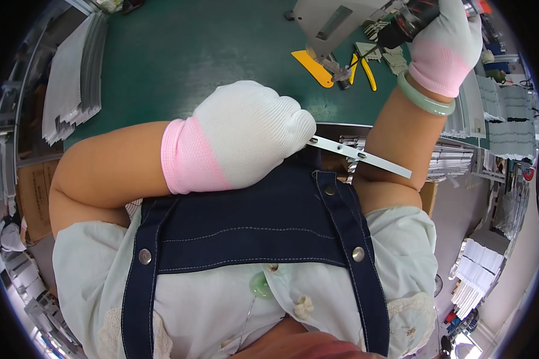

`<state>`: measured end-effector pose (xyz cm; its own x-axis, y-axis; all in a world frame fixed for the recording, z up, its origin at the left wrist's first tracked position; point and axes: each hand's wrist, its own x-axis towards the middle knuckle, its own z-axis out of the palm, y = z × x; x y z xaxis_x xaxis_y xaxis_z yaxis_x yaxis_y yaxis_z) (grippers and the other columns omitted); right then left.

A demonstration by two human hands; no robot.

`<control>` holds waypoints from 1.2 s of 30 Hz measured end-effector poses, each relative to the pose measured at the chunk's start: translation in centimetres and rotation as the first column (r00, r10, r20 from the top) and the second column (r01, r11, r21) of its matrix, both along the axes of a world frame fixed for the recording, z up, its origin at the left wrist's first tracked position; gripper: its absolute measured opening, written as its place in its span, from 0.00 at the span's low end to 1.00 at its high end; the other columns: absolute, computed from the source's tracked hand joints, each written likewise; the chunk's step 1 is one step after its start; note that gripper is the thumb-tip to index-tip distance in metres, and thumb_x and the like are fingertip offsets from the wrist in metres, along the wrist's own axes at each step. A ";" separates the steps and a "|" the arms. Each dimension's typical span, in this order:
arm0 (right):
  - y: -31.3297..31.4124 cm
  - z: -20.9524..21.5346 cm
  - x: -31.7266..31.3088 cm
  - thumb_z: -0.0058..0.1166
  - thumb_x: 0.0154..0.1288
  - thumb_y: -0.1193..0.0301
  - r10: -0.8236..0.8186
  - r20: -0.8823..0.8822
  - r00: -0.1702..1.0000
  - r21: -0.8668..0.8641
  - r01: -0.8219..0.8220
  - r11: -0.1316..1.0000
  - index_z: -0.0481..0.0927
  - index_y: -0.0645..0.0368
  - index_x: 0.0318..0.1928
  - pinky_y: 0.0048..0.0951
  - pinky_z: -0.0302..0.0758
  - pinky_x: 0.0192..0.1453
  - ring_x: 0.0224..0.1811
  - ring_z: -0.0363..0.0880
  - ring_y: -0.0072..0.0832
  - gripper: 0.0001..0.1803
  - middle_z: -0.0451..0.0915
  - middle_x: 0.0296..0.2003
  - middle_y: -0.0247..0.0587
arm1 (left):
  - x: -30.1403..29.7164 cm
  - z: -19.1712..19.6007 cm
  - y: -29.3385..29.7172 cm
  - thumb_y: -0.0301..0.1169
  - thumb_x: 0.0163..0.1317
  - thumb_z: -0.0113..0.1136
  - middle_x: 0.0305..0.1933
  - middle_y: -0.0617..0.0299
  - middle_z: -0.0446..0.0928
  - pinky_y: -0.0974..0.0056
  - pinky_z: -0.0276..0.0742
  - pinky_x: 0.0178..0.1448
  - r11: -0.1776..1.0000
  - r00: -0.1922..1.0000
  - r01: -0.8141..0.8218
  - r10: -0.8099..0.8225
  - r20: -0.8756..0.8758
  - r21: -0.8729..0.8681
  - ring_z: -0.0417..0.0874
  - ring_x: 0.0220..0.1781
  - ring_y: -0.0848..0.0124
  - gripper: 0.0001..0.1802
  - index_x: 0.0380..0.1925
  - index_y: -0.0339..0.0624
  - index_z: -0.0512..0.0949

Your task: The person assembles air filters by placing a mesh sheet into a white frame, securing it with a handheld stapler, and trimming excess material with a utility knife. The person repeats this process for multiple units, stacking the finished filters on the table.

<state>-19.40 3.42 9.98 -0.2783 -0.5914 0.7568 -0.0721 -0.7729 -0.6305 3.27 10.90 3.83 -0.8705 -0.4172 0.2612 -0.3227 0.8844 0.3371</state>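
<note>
My left hand [245, 134], in a white knit glove with a pink cuff, is closed in front of my chest. It grips one end of a narrow white metal strip [362, 157] with small holes, which slants down to the right. At the upper right, my right hand [446, 45], gloved the same way, is wrapped round a black and red power drill [410, 24]. The drill's long bit points down and left toward a small metal part [341, 73] below a grey metal machine body [335, 24]. The drill's handle is partly hidden by my fingers.
Yellow-handled pliers [365, 72] and a flat yellow tool [313, 67] lie on the green table [179, 54]. Grey-green pieces [394, 60] lie beside them. Stacked pale panels [75, 75] stand at the left, and more stacks [509, 110] at the right. A cardboard box [36, 197] stands at lower left.
</note>
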 end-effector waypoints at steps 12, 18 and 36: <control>2.8 5.4 -2.5 0.57 0.69 0.70 0.180 -0.101 0.978 -0.003 -0.181 0.983 0.81 0.61 0.47 0.21 0.73 0.47 0.40 0.78 0.18 0.10 0.82 0.40 0.31 | -2.8 1.4 -2.9 0.38 0.61 0.63 0.29 0.56 0.78 0.54 0.78 0.35 0.977 0.966 -0.197 0.207 0.154 -0.075 0.83 0.31 0.55 0.12 0.37 0.43 0.77; 2.7 6.4 -2.1 0.56 0.69 0.70 0.235 -0.107 0.966 -0.021 -0.239 0.971 0.81 0.61 0.48 0.21 0.74 0.47 0.41 0.79 0.19 0.11 0.82 0.41 0.33 | -3.1 1.0 -3.3 0.36 0.62 0.62 0.34 0.52 0.80 0.53 0.80 0.38 0.979 0.968 -0.189 0.199 0.153 -0.080 0.84 0.34 0.53 0.14 0.44 0.42 0.78; 3.2 6.0 -0.7 0.53 0.70 0.72 0.297 -0.131 0.946 -0.026 -0.302 0.953 0.81 0.65 0.50 0.21 0.77 0.47 0.43 0.82 0.21 0.13 0.84 0.43 0.37 | -4.4 -1.6 -3.9 0.45 0.67 0.57 0.29 0.55 0.81 0.53 0.81 0.35 0.962 0.995 -0.097 0.102 0.006 -0.255 0.85 0.34 0.55 0.16 0.40 0.43 0.81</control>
